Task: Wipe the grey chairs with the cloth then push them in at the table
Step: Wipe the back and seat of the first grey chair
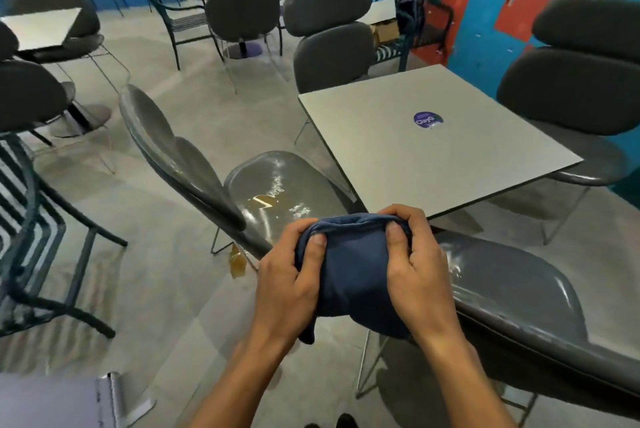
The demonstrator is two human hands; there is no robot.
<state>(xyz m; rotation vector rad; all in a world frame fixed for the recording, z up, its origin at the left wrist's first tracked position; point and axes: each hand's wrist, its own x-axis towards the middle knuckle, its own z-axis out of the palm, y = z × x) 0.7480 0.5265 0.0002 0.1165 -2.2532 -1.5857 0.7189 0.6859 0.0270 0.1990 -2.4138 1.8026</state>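
Note:
A dark blue cloth (353, 272) is bunched between both hands in front of me. My left hand (291, 285) grips its left side, thumb on top. My right hand (420, 275) grips its right side, fingers curled over the upper edge. Beyond the hands stands a grey chair (277, 178), pulled out from the square white table (433, 147), its glossy seat bearing a brownish wet patch. A second grey chair (512, 292) sits at the lower right, its seat just under my right hand. Two more grey chairs, one (329, 36) at the far side and one (575, 81) at the right, are at the table.
A brown puddle (239, 263) lies on the floor under the pulled-out chair. A dark metal slatted chair (31, 237) stands at the left. More grey chairs and another white table (41, 28) fill the back left. Painted lockers line the right wall.

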